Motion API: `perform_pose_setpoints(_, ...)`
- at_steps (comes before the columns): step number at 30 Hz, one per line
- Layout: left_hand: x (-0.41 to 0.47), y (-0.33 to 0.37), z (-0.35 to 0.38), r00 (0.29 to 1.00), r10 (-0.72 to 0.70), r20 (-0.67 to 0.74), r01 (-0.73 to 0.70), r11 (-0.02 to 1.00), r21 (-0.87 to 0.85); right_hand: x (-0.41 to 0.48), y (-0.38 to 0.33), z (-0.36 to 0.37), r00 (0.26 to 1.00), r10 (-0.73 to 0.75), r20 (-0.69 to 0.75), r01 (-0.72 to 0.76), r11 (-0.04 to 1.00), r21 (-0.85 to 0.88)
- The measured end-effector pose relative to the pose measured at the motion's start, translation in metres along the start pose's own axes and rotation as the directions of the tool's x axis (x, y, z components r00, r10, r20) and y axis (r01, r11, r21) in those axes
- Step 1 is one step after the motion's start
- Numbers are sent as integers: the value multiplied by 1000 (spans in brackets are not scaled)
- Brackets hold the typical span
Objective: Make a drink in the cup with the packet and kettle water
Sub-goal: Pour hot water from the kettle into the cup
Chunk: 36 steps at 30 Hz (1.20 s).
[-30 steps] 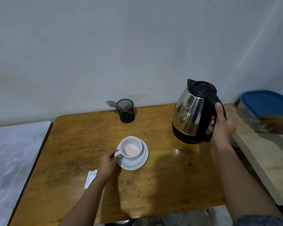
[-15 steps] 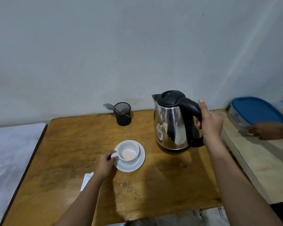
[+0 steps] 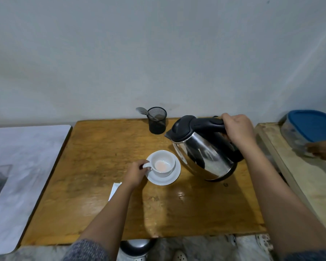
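Note:
A white cup point(image 3: 163, 162) with pinkish powder at its bottom stands on a white saucer point(image 3: 170, 178) in the middle of the wooden table point(image 3: 94, 166). My left hand point(image 3: 135, 173) pinches the cup's handle. My right hand point(image 3: 237, 129) grips the black handle of the steel kettle point(image 3: 205, 149), which hangs tilted above the table, its spout pointing left just right of and above the cup. No water is seen leaving the spout. A white packet point(image 3: 114, 190) lies on the table, partly hidden under my left forearm.
A black mesh holder point(image 3: 157, 123) with a spoon point(image 3: 142, 111) stands at the table's back edge by the wall. Another person's hand point(image 3: 322, 150) holds a blue-lidded container point(image 3: 309, 129) on a pale side table at the right. A white surface point(image 3: 17, 166) lies left.
My right hand carried the kettle leftward from the table's right end and tipped it toward the cup. My left hand stayed on the cup's handle.

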State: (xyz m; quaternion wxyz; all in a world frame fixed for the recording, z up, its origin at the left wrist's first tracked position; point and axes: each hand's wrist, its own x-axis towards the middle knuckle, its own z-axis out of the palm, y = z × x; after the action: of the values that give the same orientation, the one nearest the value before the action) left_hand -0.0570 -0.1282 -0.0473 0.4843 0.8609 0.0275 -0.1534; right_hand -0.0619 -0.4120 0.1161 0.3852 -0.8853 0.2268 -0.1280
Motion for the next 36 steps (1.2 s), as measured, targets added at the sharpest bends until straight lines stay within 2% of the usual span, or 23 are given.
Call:
perform_pose_setpoints(6, 3, -2, -2, 999, -34, -3, 33, 999, -18, -5, -11, 7, 987, -101, 126, 122, 978, -172)
perform_pose_setpoints(18, 8, -5, -3, 999, -42, 3, 42, 999, -20, -10, -29, 15, 962, -178, 205, 241, 907, -346)
perform_pose_setpoints(28, 9, -4, -3, 999, -46, 14, 46, 999, -9, -15, -36, 21, 943, -234, 238, 316, 855, -411)
perform_pose_setpoints(36, 7, -2, -3, 1000, -24, 16, 25, 999, -33, -17, -34, 19, 950, -222, 221, 298, 858, -418)
